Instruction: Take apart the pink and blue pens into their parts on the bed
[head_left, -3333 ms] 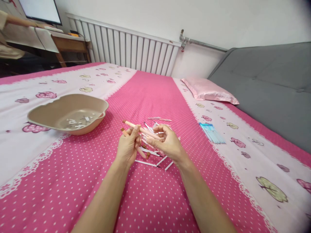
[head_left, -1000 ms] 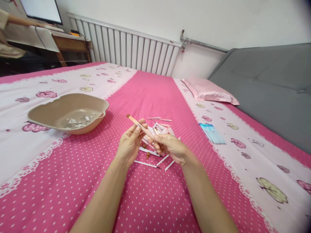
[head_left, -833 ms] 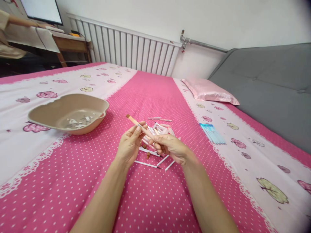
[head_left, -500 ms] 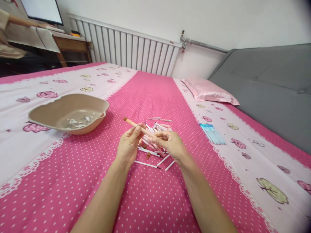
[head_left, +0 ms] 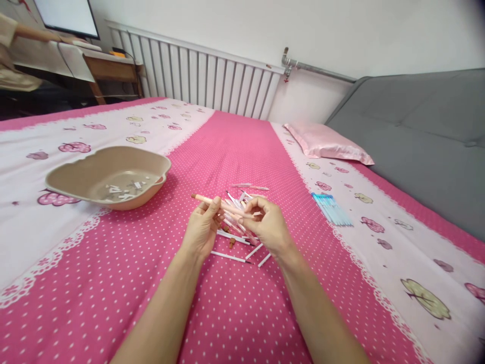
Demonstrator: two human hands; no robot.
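Note:
A peach-coloured pen with a brown end lies slantwise between my hands, its brown end pointing left. My left hand grips it near the brown end, thumb on top. My right hand pinches the pen's other end between thumb and curled fingers. Under and behind the hands is a loose pile of pink pen barrels, partly hidden. White pen refills with dark tips, such as one refill, lie in front. A small brown cap piece rests among them.
A beige basin with small white pieces inside sits at the left on the pink bedspread. At the right lies a row of blue pens. Further back are a pink pillow, a radiator and another person's arm at a desk.
The pen's brown end has dipped, so the pen lies flatter. My right hand's fingers have shifted and curled higher at the pen's right end.

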